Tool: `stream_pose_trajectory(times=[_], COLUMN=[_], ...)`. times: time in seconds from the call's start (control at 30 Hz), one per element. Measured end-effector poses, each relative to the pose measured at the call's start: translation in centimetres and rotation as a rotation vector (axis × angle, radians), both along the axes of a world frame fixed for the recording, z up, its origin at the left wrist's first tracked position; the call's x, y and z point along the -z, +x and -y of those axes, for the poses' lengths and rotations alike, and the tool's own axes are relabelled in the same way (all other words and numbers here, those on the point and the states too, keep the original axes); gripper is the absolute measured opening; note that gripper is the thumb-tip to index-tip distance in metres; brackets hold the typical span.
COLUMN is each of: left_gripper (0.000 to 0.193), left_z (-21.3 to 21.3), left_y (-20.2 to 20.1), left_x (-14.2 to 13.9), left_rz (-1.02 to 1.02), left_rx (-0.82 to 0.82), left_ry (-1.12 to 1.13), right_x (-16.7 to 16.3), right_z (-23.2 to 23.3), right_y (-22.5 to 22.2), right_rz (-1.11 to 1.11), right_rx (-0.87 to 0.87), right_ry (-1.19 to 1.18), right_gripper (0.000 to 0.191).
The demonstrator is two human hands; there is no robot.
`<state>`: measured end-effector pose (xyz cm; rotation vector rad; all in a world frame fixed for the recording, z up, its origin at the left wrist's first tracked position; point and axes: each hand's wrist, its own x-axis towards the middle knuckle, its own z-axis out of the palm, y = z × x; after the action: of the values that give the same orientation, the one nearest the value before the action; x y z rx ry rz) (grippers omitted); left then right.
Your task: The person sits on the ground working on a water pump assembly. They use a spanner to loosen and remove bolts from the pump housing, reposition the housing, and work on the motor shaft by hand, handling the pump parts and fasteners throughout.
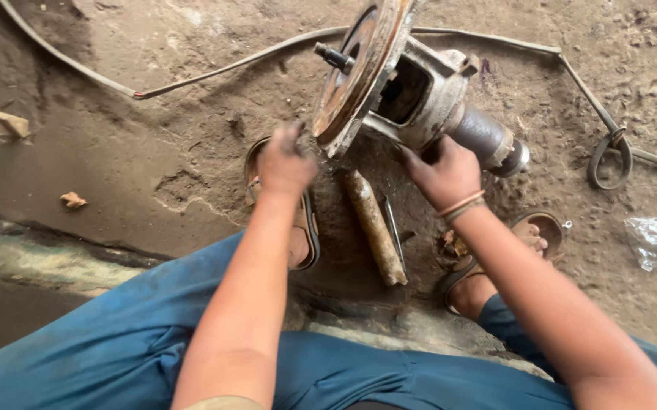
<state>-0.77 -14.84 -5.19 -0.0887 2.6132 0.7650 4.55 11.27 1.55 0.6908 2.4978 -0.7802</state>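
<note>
Two bare hands are set against a rusty wheel hub (412, 87), which is propped tilted on the dirt floor (154, 114) in front of the person's sandalled feet. The left hand (284, 163) is blurred at the lower edge of the hub's round flange, so whether its fingers are closed cannot be told; the right hand (444, 171) is pressed, fingers curled, under the hub's grey housing. Just below the hub, between the feet, a rusty metal bar (374, 226) is laid, and a flat strap (214, 72) is trailed behind the hub.
</note>
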Motion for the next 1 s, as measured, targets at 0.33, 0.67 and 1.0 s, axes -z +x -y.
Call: stream_pose_trajectory(times=[0.33, 0.67, 1.0], left_gripper=[0.074, 0.033, 0.032], left_z=[-2.8, -2.7, -4.4], left_y=[-0.1, 2.8, 3.7], left_x=[1.7, -2.3, -12.4], left_rz=[-0.304, -0.334, -0.052], left_rx=[0.098, 0.074, 0.303], left_ry=[0.041, 0.059, -0.301], right_x=[5.5, 6.4, 5.7], right_z=[2.4, 0.1, -2.2], right_y=[1.2, 1.7, 2.8], right_rz=[-0.474, -0.266, -0.166], right_rx=[0.498, 0.480, 0.470], right_ry=[-0.488, -0.487, -0.726], right_gripper=[0.030, 0.027, 0.009])
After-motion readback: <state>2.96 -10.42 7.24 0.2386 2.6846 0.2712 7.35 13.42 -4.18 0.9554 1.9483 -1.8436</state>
